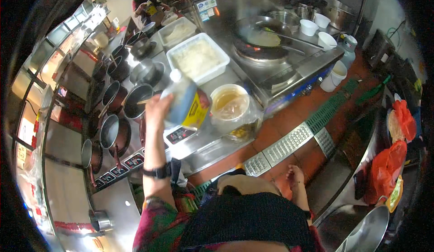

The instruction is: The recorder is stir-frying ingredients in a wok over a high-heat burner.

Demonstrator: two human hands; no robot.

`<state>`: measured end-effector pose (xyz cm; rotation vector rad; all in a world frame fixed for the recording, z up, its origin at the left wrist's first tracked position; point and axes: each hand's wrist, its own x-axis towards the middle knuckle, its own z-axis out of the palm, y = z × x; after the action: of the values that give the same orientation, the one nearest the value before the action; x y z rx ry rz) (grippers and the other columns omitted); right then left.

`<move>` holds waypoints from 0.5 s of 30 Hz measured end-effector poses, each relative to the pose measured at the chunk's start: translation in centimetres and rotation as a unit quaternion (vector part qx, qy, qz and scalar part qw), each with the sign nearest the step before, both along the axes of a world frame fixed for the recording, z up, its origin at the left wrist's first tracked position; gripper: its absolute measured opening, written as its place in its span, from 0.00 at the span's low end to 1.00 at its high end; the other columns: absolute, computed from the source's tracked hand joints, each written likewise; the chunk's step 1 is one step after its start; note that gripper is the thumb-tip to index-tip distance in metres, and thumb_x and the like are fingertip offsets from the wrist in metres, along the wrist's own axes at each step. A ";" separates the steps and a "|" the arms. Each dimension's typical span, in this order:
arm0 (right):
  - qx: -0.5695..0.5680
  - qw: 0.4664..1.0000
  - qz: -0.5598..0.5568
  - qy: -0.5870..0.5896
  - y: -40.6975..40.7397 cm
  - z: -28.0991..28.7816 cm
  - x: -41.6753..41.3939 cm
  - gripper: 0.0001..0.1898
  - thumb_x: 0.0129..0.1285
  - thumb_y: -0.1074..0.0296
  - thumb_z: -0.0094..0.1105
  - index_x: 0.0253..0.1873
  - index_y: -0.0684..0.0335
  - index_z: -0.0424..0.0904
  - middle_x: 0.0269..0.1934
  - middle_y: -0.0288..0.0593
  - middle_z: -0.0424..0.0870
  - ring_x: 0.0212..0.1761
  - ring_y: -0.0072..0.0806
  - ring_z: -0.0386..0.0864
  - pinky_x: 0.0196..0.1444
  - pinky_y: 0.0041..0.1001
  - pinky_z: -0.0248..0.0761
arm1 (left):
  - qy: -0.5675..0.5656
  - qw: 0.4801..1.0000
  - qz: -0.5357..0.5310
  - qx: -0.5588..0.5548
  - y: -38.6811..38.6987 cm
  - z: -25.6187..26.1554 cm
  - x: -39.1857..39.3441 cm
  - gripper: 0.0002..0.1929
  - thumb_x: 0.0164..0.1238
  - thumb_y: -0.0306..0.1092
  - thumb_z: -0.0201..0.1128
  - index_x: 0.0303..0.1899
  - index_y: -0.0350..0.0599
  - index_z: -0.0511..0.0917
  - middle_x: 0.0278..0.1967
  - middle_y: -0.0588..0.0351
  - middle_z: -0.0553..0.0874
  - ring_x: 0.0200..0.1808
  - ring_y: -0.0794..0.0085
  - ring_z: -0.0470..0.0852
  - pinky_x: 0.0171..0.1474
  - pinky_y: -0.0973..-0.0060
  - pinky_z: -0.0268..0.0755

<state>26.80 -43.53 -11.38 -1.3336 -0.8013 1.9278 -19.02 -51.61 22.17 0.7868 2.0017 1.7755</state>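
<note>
My left hand (157, 111) grips a large plastic jug (184, 104) with a white cap and a yellow label, dark liquid inside. The jug is over the steel counter, beside a round white tub (230, 102) of light brown liquid with clear plastic wrap at its side. Behind the jug lies a rectangular white bin (198, 57) filled with a pale food, perhaps rice. My right hand (295, 175) hangs low above the tiled floor, fingers loosely curled, touching nothing that I can see. On a lit burner a wok (261, 36) holds yellowish-green food and a long-handled utensil, with steam rising.
Several saucepans (137, 97) stand on induction plates to the left. White tubs (308, 27) and steel pots line the stove's far side. A metal drain grate (288, 143) crosses the red floor. Red plastic bags (386, 170) lie at the right. Another person (149, 6) stands at the far end.
</note>
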 end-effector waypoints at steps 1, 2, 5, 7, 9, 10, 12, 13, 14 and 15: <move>0.019 1.000 -0.005 0.021 -0.1 -1.7 1.1 0.08 0.58 0.61 0.47 0.34 0.57 0.72 0.20 0.35 0.70 0.18 0.25 0.69 0.18 0.25 0.64 | 0.019 0.999 0.006 -0.026 2.4 -0.6 -1.3 0.14 0.48 0.36 0.63 0.32 0.34 0.77 0.24 0.59 0.79 0.21 0.80 0.72 0.24 0.84 0.62; -0.109 0.990 -0.033 0.086 -0.2 0.1 1.3 0.10 0.59 0.59 0.46 0.34 0.57 0.72 0.22 0.37 0.71 0.20 0.26 0.70 0.20 0.26 0.65 | 0.021 1.000 0.014 -0.013 4.1 -2.3 -3.3 0.14 0.48 0.36 0.63 0.32 0.33 0.77 0.25 0.57 0.80 0.22 0.78 0.74 0.25 0.82 0.64; -0.144 0.979 -0.098 0.104 -0.1 -0.6 2.4 0.09 0.59 0.60 0.46 0.32 0.57 0.71 0.22 0.37 0.71 0.21 0.26 0.69 0.21 0.25 0.63 | 0.020 1.000 0.012 -0.012 9.5 -3.9 -5.5 0.12 0.48 0.34 0.62 0.30 0.31 0.78 0.24 0.55 0.80 0.22 0.78 0.75 0.26 0.81 0.67; -0.152 0.974 -0.149 0.082 0.8 -2.6 3.2 0.09 0.59 0.59 0.46 0.33 0.56 0.72 0.20 0.34 0.70 0.18 0.25 0.68 0.19 0.25 0.62 | 0.084 0.994 0.032 -0.057 12.5 -5.1 -6.0 0.12 0.48 0.33 0.62 0.30 0.32 0.78 0.23 0.56 0.80 0.22 0.79 0.75 0.26 0.81 0.67; -0.157 0.967 -0.193 0.055 2.5 -3.9 4.3 0.09 0.59 0.58 0.47 0.33 0.55 0.72 0.18 0.31 0.69 0.16 0.24 0.66 0.17 0.25 0.61 | 0.103 0.990 0.043 -0.082 14.2 -6.8 -7.7 0.14 0.48 0.36 0.62 0.30 0.32 0.78 0.21 0.54 0.80 0.22 0.77 0.75 0.26 0.79 0.67; -0.168 0.965 -0.190 0.061 3.6 -3.8 4.5 0.09 0.59 0.58 0.47 0.33 0.55 0.72 0.18 0.32 0.69 0.16 0.25 0.66 0.17 0.25 0.61 | 0.111 0.987 0.048 -0.105 14.5 -8.8 -9.8 0.15 0.47 0.39 0.62 0.29 0.32 0.78 0.20 0.53 0.80 0.21 0.76 0.76 0.27 0.78 0.68; -0.182 0.962 -0.194 0.063 5.5 -3.3 4.2 0.09 0.59 0.58 0.46 0.33 0.55 0.72 0.18 0.32 0.69 0.16 0.25 0.67 0.17 0.25 0.61 | 0.140 0.978 0.053 -0.143 15.9 -9.9 -10.8 0.20 0.46 0.46 0.61 0.27 0.32 0.77 0.20 0.47 0.79 0.21 0.70 0.77 0.29 0.74 0.69; -0.132 0.972 -0.196 0.004 6.5 -2.8 3.9 0.09 0.59 0.58 0.46 0.33 0.55 0.72 0.19 0.32 0.69 0.16 0.25 0.67 0.17 0.26 0.61 | 0.135 0.978 0.053 -0.148 16.5 -10.4 -11.3 0.20 0.46 0.46 0.61 0.27 0.32 0.77 0.20 0.47 0.79 0.21 0.70 0.77 0.29 0.74 0.69; -0.080 0.976 -0.196 -0.054 7.6 -2.2 3.4 0.09 0.59 0.58 0.46 0.33 0.55 0.72 0.19 0.33 0.69 0.16 0.25 0.67 0.17 0.26 0.61 | 0.159 0.967 0.062 -0.189 17.0 -10.8 -11.9 0.18 0.45 0.42 0.63 0.27 0.32 0.78 0.19 0.51 0.79 0.20 0.74 0.76 0.26 0.77 0.68; -0.083 0.976 -0.194 -0.058 8.6 -1.7 2.8 0.09 0.59 0.58 0.46 0.33 0.55 0.72 0.19 0.33 0.69 0.16 0.25 0.67 0.17 0.26 0.61 | 0.185 0.953 0.069 -0.228 17.4 -11.1 -12.5 0.15 0.45 0.38 0.64 0.26 0.32 0.78 0.19 0.56 0.79 0.20 0.79 0.74 0.24 0.79 0.66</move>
<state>29.57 -34.95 -13.12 -1.5816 -0.3971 1.6451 -31.48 -34.22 11.07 0.8854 2.6337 1.2045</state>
